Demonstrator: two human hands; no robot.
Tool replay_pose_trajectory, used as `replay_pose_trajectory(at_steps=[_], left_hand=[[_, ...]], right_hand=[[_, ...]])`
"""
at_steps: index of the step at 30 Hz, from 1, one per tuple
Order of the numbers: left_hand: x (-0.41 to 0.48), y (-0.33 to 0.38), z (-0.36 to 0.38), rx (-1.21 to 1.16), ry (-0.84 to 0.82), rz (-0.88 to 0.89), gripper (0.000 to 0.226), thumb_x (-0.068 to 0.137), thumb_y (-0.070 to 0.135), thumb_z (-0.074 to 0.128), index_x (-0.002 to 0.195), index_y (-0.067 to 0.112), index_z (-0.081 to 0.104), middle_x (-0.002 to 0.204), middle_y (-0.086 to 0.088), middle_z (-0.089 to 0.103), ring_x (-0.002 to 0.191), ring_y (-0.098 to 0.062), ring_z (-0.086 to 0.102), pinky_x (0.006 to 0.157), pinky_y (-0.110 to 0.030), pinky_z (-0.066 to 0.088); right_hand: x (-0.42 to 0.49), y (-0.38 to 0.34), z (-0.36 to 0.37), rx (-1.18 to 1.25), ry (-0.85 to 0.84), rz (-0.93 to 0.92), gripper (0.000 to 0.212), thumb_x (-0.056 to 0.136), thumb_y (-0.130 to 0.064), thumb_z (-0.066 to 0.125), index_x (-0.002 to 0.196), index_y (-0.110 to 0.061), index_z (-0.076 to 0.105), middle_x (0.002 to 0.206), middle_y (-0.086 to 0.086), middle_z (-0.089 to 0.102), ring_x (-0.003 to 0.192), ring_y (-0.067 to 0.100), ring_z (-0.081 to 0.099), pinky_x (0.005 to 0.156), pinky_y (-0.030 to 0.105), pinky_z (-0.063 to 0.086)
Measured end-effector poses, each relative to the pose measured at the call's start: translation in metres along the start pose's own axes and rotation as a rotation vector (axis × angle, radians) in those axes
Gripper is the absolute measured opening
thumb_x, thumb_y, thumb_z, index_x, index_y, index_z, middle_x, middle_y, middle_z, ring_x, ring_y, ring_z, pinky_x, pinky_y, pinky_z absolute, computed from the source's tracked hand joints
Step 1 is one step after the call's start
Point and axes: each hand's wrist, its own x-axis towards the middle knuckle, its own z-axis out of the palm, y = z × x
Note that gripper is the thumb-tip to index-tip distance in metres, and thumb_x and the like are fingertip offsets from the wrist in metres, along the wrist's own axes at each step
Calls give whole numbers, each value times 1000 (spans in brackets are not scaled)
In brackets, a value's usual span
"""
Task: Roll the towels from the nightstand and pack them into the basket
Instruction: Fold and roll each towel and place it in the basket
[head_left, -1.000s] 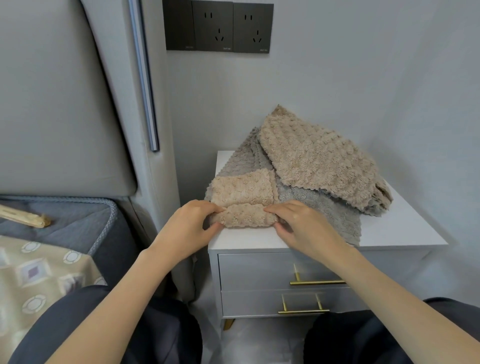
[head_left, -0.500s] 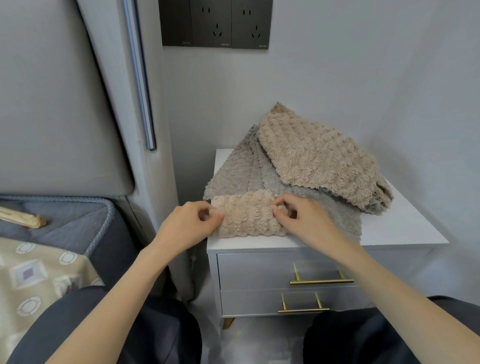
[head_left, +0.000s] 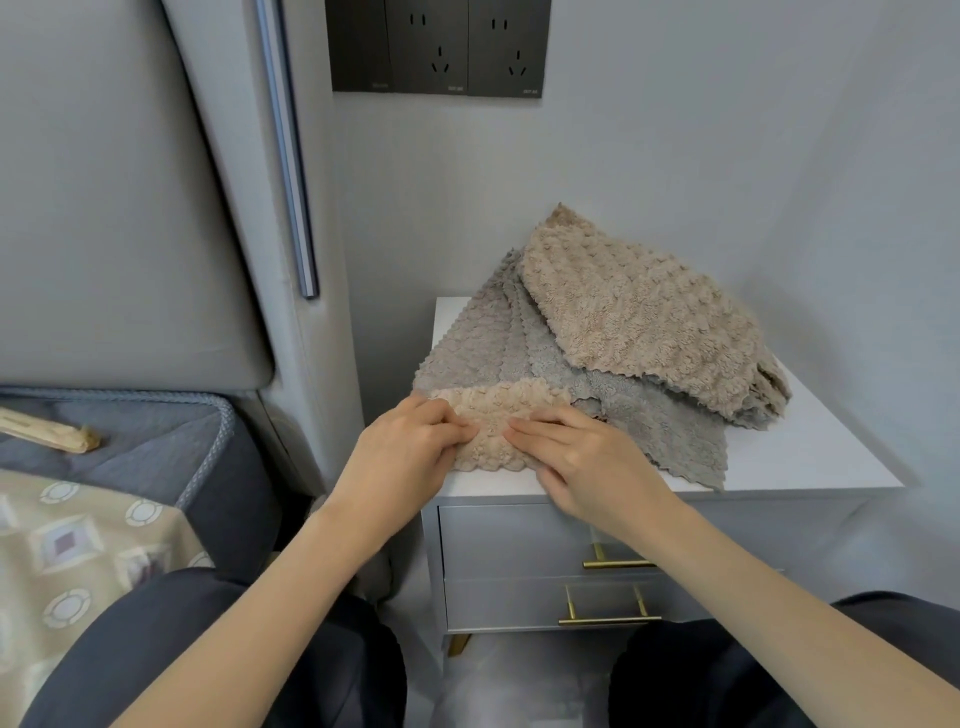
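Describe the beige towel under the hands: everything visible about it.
The beige towel is a plush, bumpy-textured cloth with a scalloped edge, gathered into a short, thick roll. It lies crosswise at the front-left edge of the white nightstand. The left hand and right hand press on it from either end, fingers laid over its top. Its far side lies against a grey towel spread behind it.

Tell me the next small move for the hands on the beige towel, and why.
Probably roll the beige towel a turn toward the wall. The left hand and right hand press flat on it at the front edge of the nightstand, and an unrolled strip seems to lie behind them, over the grey towel.
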Motion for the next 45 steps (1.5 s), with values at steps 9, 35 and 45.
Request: replay_pose_trajectory(at_steps=[9, 35, 45], left_hand=[[-8, -10, -10, 31, -135, -59, 39, 81, 31, 67, 120, 28, 66, 117, 16, 63, 113, -9, 56, 88, -24, 46], [20, -19, 6, -388, -327, -432, 44, 99, 25, 45, 58, 12, 33, 58, 1, 32, 56, -10, 28, 56, -27, 25], [26, -25, -12, -443, -613, -363, 36, 97, 28, 49, 67, 12, 39, 61, 3, 35, 53, -9, 29, 54, -23, 26]], right_hand=[[-7, 7, -13, 14, -139, 165, 36, 78, -29, 78, 111, -14, 73, 107, -3, 73, 105, 14, 66, 74, 32, 60], [22, 26, -1, 311, -525, 499, 28, 94, -26, 44, 67, -28, 34, 82, -11, 34, 90, 12, 32, 73, 28, 26], [38, 26, -8, 410, -580, 553, 30, 83, -31, 58, 62, -18, 39, 68, -2, 47, 62, 16, 44, 55, 31, 31]])
